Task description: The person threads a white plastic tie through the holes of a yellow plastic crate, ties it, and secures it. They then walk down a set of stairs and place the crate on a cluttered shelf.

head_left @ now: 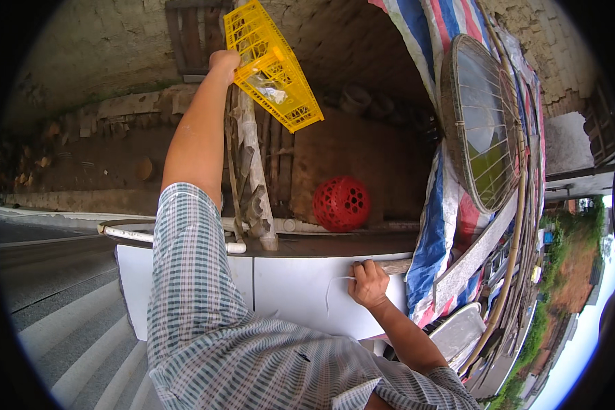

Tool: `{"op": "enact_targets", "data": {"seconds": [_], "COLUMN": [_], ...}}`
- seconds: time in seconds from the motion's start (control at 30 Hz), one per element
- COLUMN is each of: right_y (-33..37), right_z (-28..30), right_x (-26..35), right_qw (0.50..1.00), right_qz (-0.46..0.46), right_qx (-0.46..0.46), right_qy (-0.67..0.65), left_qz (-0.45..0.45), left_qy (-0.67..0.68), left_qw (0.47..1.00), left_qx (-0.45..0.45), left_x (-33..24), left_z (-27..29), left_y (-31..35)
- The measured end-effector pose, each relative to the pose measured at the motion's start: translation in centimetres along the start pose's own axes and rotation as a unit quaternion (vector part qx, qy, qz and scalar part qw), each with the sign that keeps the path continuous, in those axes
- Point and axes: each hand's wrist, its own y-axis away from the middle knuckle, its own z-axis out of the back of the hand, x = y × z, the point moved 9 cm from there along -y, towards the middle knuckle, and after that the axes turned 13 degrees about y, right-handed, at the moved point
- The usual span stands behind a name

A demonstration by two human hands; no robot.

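Green-and-white checked shirt point(253, 355) nearest the camera, bent over a smooth white tiled ledge point(301, 294). At left, hold the yellow openwork plastic crate point(277, 67) steady at full reach, clear of the rough pale wooden pole point(251, 171), with little tilt, so as not to spill what looks like crumpled clear plastic point(270, 90) inside; brace on the ledge for balance. Left hand point(224, 63) closed on the crate's left edge, fingertips out of sight. Farther right, round red perforated plastic basket point(342, 203), apart from both hands. Then right hand point(369, 283) on the ledge, fingers curled beside brown wooden stick point(396, 266) and thin white cord point(329, 294); impossible to tell whether gripping either
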Motion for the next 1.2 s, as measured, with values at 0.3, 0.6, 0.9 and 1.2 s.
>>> {"op": "enact_targets", "data": {"seconds": [0.3, 0.6, 0.9, 1.2], "right_y": [0.0, -0.2, -0.2, -0.1], "right_z": [-0.1, 0.2, 0.0, -0.1], "right_x": [-0.2, 0.0, -0.1, -0.1], "right_qw": [1.000, 1.000, 1.000, 1.000], "right_qz": [-0.011, -0.009, -0.024, -0.026], "right_qx": [0.008, -0.007, -0.004, 0.001], "right_qy": [0.010, 0.017, 0.009, 0.011], "left_qz": [-0.031, -0.073, -0.070, 0.064], "left_qy": [-0.358, -0.516, -0.278, 0.167], "left_qw": [0.932, 0.847, 0.958, 0.984], "left_qx": [0.043, 0.101, -0.004, -0.008], "left_x": [-2.8, -2.9, -2.7, 2.4], "left_z": [-3.5, -4.3, 1.3, 9.1], "left_y": [3.7, 1.7, 2.3, -0.8]}}
